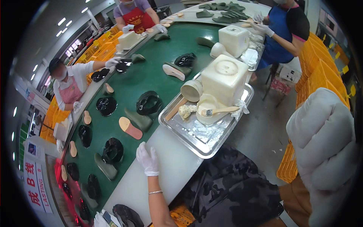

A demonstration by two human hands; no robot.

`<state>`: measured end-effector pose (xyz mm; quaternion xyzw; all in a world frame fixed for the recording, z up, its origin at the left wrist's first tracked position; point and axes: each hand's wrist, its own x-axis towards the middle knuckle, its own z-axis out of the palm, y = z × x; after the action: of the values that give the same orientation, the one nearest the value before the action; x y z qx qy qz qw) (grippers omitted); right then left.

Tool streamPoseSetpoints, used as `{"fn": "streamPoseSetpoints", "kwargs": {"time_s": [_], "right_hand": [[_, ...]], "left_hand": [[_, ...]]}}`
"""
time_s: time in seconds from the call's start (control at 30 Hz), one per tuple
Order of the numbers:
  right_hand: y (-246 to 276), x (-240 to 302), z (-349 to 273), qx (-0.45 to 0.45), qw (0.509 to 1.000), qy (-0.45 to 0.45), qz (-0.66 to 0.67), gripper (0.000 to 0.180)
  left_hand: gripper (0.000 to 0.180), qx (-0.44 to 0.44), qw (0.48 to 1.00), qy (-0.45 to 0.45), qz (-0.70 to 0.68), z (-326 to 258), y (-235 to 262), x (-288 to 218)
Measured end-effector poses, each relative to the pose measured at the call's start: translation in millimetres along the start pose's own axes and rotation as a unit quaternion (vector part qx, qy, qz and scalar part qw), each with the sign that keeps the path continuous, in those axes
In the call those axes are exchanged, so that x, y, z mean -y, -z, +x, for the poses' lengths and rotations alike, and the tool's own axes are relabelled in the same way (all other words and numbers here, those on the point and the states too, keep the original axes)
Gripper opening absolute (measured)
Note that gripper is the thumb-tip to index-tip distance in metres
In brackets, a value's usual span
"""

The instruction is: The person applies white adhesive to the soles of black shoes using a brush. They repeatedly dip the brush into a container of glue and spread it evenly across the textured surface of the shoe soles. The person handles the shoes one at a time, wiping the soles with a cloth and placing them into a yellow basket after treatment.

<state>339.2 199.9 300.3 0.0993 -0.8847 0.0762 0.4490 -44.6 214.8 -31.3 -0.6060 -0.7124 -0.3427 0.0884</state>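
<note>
- Two white-gloved hands are in my head view. The left hand (147, 159) lies released, fingers loosely spread, on the white table (172, 166) right at the edge of the green belt (159, 64), grasping nothing.
- The right hand (325, 151) hangs close to the lens, well apart from the belt. It looks clenched, and I cannot tell whether anything is inside it.
- Nearest the left hand is a pink-soled last (130, 128), lying on the belt just beyond the fingertips, beside a green last (139, 119).
- I judge this as a pause at the belt's edge, with no pick made.
- Taking that last would call for a short reach forward and a grip across its narrow width.
- It lies sole up, its long axis running diagonally from far-left to near-right. I cannot tell which end is the toe.
- A metal tray (204, 149) with a brush (219, 111) sits to the right.
</note>
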Motion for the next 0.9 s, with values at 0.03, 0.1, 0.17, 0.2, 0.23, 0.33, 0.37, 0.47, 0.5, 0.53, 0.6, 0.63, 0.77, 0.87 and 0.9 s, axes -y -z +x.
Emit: {"fn": "streamPoseSetpoints", "kwargs": {"time_s": [0.03,0.1,0.17,0.2,0.23,0.33,0.37,0.47,0.5,0.53,0.6,0.63,0.77,0.87,0.9], "right_hand": [[1,4,-2,-0.004,1.000,0.004,-0.004,0.018],[2,12,-4,-0.011,1.000,0.017,-0.003,0.019],[1,19,-5,-0.013,1.000,0.019,-0.004,0.020],[-1,18,-8,-0.019,1.000,0.016,-0.001,0.020],[0,17,-11,-0.024,1.000,0.014,-0.004,0.021],[2,19,-18,-0.035,0.999,0.017,0.000,0.023],[2,21,-19,-0.036,0.999,0.022,0.002,0.023],[1,20,-21,-0.047,0.999,0.020,0.011,0.025],[-3,17,-21,-0.057,0.998,0.018,0.021,0.026],[-6,12,-21,-0.069,0.997,0.014,0.029,0.027],[-28,-5,-23,-0.092,0.993,0.007,0.068,0.028],[-42,-11,-30,-0.114,0.989,-0.011,0.089,0.029],[-93,-11,-80,-0.121,0.948,-0.259,0.137,0.032],[-112,-19,-138,-0.028,0.794,-0.563,0.228,0.036],[-123,-25,-166,-0.037,0.755,-0.604,0.251,0.035]], "left_hand": [[0.039,-0.014,1.000,-0.001,-0.022,-2,3,-3],[0.040,-0.002,0.998,0.030,-0.051,-25,20,-7],[0.040,0.011,0.993,0.059,-0.100,-44,30,-21],[0.040,0.024,0.989,0.077,-0.123,-58,38,-30],[0.040,0.038,0.984,0.095,-0.149,-70,43,-38],[0.038,0.067,0.992,0.059,-0.093,-105,64,-51],[0.038,0.065,0.991,0.057,-0.101,-112,71,-56],[0.037,0.071,0.990,0.060,-0.110,-127,87,-67],[0.037,0.073,0.990,0.072,-0.098,-133,90,-70],[0.037,0.074,0.990,0.084,-0.085,-136,95,-73],[0.036,0.069,0.989,0.096,-0.092,-148,105,-76],[0.036,0.054,0.988,0.116,-0.087,-156,112,-77],[0.037,0.051,0.989,0.101,-0.091,-159,119,-85],[0.039,0.057,0.967,0.156,-0.192,-152,137,-88],[0.038,0.043,0.978,0.151,-0.133,-150,151,-89]]}}
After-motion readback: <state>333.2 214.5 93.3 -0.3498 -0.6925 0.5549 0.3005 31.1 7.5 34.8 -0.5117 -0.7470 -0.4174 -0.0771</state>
